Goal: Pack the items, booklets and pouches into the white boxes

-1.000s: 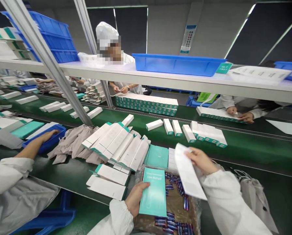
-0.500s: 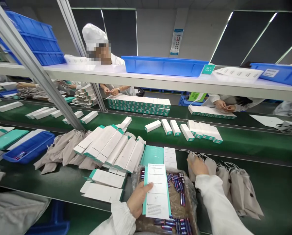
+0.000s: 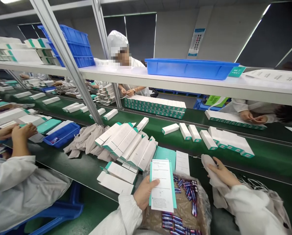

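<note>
My left hand (image 3: 145, 192) pinches a printed instruction leaflet (image 3: 162, 187) and a teal sheet behind it, thumb on the front. Both papers stand over an open, plastic-lined carton (image 3: 185, 210) where loose batteries (image 3: 170, 222) lie in clusters. At the right, my right hand (image 3: 223, 173) grips a grey drawstring pouch (image 3: 217, 196) near its upper part; the fingertips behind the cloth are partly hidden. More grey pouches (image 3: 274, 200) lie beyond my right sleeve. Behind the carton rest a teal card (image 3: 163, 153) and another printed leaflet (image 3: 182, 162).
White-and-teal boxes (image 3: 126, 143) are piled left of the carton, against more grey pouches (image 3: 87, 138). Small boxes sit on the green conveyor (image 3: 151, 130). A metal post (image 3: 70, 62) and shelf (image 3: 136, 75) cross ahead. A co-worker's hands (image 3: 23, 132) are at left.
The view has turned left, showing more of a co-worker. My right hand has drawn one pouch slightly away from its row. My left hand still holds the leaflet over the carton.
</note>
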{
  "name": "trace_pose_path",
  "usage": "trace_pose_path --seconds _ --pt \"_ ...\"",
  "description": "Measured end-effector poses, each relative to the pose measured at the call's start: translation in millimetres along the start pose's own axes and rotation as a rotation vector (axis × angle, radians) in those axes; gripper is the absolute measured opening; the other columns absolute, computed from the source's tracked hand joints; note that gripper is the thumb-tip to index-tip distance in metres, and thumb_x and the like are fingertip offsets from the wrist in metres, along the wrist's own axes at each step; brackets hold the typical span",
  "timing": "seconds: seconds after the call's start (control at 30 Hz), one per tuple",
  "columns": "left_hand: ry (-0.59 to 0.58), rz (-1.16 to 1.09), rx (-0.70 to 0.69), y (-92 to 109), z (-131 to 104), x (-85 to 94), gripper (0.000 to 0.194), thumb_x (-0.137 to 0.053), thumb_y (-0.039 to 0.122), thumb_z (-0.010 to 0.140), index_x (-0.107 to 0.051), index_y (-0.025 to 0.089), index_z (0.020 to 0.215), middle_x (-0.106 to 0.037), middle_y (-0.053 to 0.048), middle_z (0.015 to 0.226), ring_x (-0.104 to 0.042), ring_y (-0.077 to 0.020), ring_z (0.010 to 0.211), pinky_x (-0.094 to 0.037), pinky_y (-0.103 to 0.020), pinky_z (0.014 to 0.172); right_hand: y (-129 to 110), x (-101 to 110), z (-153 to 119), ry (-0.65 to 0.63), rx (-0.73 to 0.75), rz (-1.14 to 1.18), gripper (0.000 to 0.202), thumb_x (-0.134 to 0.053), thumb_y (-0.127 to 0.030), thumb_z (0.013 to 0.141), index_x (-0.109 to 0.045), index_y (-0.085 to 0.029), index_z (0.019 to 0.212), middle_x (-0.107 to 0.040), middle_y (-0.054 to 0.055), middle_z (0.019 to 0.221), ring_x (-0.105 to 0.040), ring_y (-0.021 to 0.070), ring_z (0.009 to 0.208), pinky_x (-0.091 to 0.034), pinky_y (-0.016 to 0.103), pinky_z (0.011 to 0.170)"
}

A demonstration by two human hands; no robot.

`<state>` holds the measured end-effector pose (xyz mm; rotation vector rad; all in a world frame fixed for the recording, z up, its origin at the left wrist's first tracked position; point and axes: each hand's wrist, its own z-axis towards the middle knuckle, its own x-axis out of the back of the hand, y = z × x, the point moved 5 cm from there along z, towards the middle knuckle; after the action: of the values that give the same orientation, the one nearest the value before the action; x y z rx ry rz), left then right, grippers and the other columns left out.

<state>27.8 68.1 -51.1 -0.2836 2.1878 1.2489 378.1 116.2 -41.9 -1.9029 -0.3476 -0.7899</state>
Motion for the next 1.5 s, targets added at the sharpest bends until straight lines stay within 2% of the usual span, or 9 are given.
trace_pose_path --seconds 0.07,0.2,0.37,0.5,0.7,1.07,1.23,1.33,1.5 --pt "-0.003 0.072 -0.054 11.1 3.4 0.9 0.049 -0.081 0.041 0.059 -0.067 0.011 0.095 -0.073 -0.013 0.094 -0.067 -0.0260 0.087 -0.048 -0.034 0.077 -14.9 19.3 -21.8 -0.123 0.060 0.063 0.083 -0.053 -0.059 0.076 -0.027 -0.021 0.144 -0.059 0.015 0.127 -0.064 0.0313 0.102 -0.052 0.042 0.087" --pt "-0.020 0.328 -0.176 34.9 11.8 -0.9 0.050 -0.072 0.046 0.068 -0.064 0.012 0.104 -0.072 -0.012 0.098 -0.065 -0.0250 0.087 -0.048 -0.036 0.078 -51.3 38.7 -80.1 -0.448 0.161 -0.052 0.068 -0.059 -0.061 0.073 -0.046 -0.034 0.135 -0.037 0.000 0.148 -0.030 0.0305 0.136 -0.025 0.043 0.112" --pt "-0.072 0.472 -0.228 48.3 21.5 -9.2 0.045 -0.064 0.034 0.074 -0.060 0.013 0.114 -0.071 -0.008 0.100 -0.063 -0.0228 0.086 -0.047 -0.035 0.081 -90.9 -1.7 -150.3 -0.939 0.228 -0.052 0.058 -0.054 -0.054 0.081 -0.048 -0.030 0.134 -0.044 0.002 0.143 -0.036 0.0271 0.133 -0.023 0.042 0.113" --pt "-0.150 0.575 -0.283 53.5 19.2 -22.3 0.042 -0.059 0.028 0.077 -0.060 0.014 0.116 -0.068 -0.007 0.108 -0.060 -0.0242 0.097 -0.044 -0.035 0.089 -117.6 -30.9 -171.0 -1.043 0.300 0.052 0.061 -0.052 -0.052 0.084 -0.042 -0.025 0.138 -0.039 0.004 0.147 -0.032 0.0235 0.136 -0.021 0.039 0.114" --pt "-0.375 0.745 -0.333 54.6 4.2 -43.7 0.037 -0.051 0.023 0.079 -0.063 0.016 0.113 -0.067 -0.005 0.109 -0.056 -0.0238 0.106 -0.038 -0.034 0.097 -146.6 -29.9 -158.1 -0.752 0.358 0.209 0.062 -0.051 -0.055 0.084 -0.043 -0.025 0.137 -0.032 0.003 0.150 -0.020 0.0226 0.140 -0.009 0.042 0.116" --pt "-0.130 0.085 -0.038 27.0 -3.0 -40.1 0.029 -0.056 0.012 0.053 -0.063 0.016 0.081 -0.067 0.000 0.071 -0.058 -0.0152 0.065 -0.042 -0.026 0.063 -136.1 -62.1 -158.9 -0.459 0.307 0.536 0.063 -0.055 -0.055 0.081 -0.041 -0.030 0.137 -0.038 0.003 0.147 -0.031 0.0242 0.136 -0.022 0.044 0.113" --pt "-0.157 0.047 -0.021 28.6 -13.2 -48.8 0.046 -0.053 0.009 0.054 -0.065 0.018 0.097 -0.070 -0.001 0.084 -0.063 -0.0204 0.080 -0.044 -0.028 0.069 -134.5 -81.7 -166.3 -0.287 0.394 0.420 0.069 -0.052 -0.052 0.083 -0.028 -0.030 0.144 -0.038 0.005 0.147 -0.043 0.0246 0.128 -0.039 0.040 0.104" --pt "-0.144 0.097 -0.048 30.9 -16.4 -50.3 0.053 -0.054 0.011 0.057 -0.064 0.020 0.108 -0.070 -0.002 0.095 -0.062 -0.0230 0.092 -0.045 -0.029 0.073 -130.2 -88.0 -168.1 -0.119 0.484 0.245 0.065 -0.052 -0.051 0.083 -0.034 -0.030 0.141 -0.042 0.007 0.142 -0.046 0.0268 0.123 -0.043 0.040 0.098" --pt "-0.101 0.153 -0.061 31.1 -19.4 -45.0 0.047 -0.054 0.017 0.065 -0.065 0.019 0.110 -0.070 -0.004 0.106 -0.061 -0.0257 0.100 -0.047 -0.033 0.080 -109.7 -89.0 -160.0 0.241 0.398 0.225 0.089 -0.065 -0.060 0.067 -0.034 -0.019 0.139 -0.050 0.015 0.125 -0.055 0.0316 0.104 -0.050 0.045 0.085"
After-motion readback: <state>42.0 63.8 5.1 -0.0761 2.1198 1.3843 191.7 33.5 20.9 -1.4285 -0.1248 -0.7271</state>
